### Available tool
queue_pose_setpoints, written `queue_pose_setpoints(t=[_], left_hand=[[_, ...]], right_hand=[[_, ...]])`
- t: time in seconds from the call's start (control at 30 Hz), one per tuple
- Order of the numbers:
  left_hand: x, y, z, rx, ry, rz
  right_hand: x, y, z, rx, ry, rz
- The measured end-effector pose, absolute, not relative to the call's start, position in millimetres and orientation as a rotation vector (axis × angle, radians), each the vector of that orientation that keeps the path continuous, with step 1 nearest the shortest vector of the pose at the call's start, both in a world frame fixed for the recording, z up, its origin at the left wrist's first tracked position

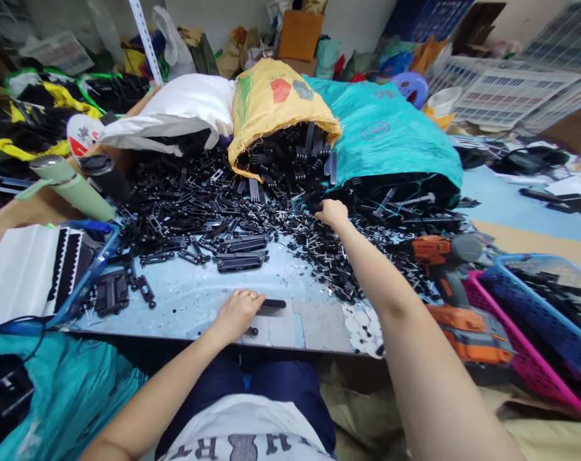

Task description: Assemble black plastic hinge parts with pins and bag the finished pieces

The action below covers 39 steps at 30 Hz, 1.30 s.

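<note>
black strip (274,304) | end pinched by left hand (237,314) grip | right hand (333,212) grip on parts pile (194,192), state unclear

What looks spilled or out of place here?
Black plastic parts spill from the open yellow sack across the table, in no bin. The right hand reaches into that heap; the left hand holds a black strip near the front edge. The orange drill stands at the table's right edge, against the pink basket.

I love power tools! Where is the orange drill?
In the head view, the orange drill sits on the right, just left of the pink basket, at the edge of the pile of black parts.
</note>
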<state>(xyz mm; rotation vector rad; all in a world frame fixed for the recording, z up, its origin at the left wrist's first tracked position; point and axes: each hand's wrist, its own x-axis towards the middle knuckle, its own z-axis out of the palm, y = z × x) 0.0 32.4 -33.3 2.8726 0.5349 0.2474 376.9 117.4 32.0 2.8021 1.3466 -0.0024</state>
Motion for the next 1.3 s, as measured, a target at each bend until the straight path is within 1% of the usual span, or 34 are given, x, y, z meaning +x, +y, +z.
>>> queue_pose_setpoints(t=[0.1, 0.17, 0.23, 0.3, 0.37, 0.4, 0.47, 0.6, 0.83, 1.1, 1.2, 1.3], left_hand=[[-11.5, 33.4, -32.9, 2.879, 0.602, 0.215], [-15.8, 33.2, -32.9, 2.857, 0.666, 0.168], [-14.5, 32.8, -33.2, 2.817, 0.7, 0.145], [-8.2, 32.6, -33.3, 2.775, 0.672, 0.145], [0.6, 32.9, -32.3, 2.74, 0.606, 0.133], [4.9, 33.1, -31.1, 2.727, 0.576, 0.115], [12.1, 32.9, -27.4, 2.714, 0.544, 0.073], [17.4, 29.3, -18.8, 2.714, 0.573, 0.04], [8.3, 23.6, -24.5, 2.692, 0.546, 0.207], [2.2, 25.6, -35.6, 2.735, 0.392, 0.391], [5.8, 20.7, -35.8, 2.727, 0.437, 0.376], [8.8, 18.4, -33.6, 2.718, 0.42, 0.338]], right_hand=[[373.2, 66.5, 45.1, 2.754, 1.548, 0.066], [358.5, 26.8, 48.3, 2.713, 1.805, 0.018], [333.2, -13.1, 45.8, 2.553, 2.118, -0.174], [301.7, -48.9, 38.4, 2.222, 2.398, -0.424], [271.2, -76.9, 28.1, 1.891, 2.546, -0.604], [258.4, -87.1, 22.6, 1.798, 2.562, -0.629], [239.7, -99.6, 12.3, 1.766, 2.528, -0.569], [225.9, -103.4, 3.6, 1.867, 2.419, -0.367], [210.2, -109.1, 24.9, 1.911, 2.327, -0.095], [203.9, -106.7, 44.9, 1.896, 2.313, -0.098], [214.0, -103.0, 36.2, 1.865, 2.401, -0.069], [226.5, -101.1, 12.1, 1.88, 2.494, -0.04]])
